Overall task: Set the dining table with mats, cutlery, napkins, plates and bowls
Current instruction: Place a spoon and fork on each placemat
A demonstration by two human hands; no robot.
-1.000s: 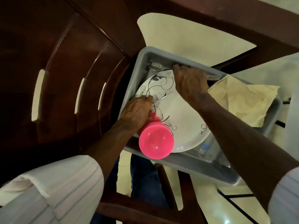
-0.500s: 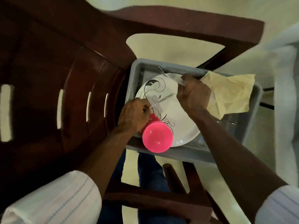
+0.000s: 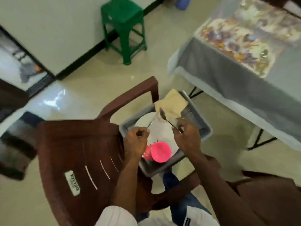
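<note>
A grey tub (image 3: 205,128) sits on the seat of a brown plastic chair (image 3: 78,154). Inside it lie a white plate (image 3: 160,129), a pink bowl (image 3: 161,151) and a beige napkin (image 3: 172,105). My left hand (image 3: 136,142) is above the tub's left side and grips a thin piece of metal cutlery (image 3: 151,122) that points up and away. My right hand (image 3: 187,136) is over the tub's right side and pinches the handle of a spoon (image 3: 164,116), bowl end raised over the napkin.
The dining table (image 3: 228,75) with a grey cloth and a floral mat (image 3: 247,33) stands to the right. A green stool (image 3: 124,26) is by the far wall. A second brown chair (image 3: 268,198) is at lower right.
Both hands have lifted cutlery out of the tub. The view has swung up and back, bringing the floor, stool and dining table into sight.
</note>
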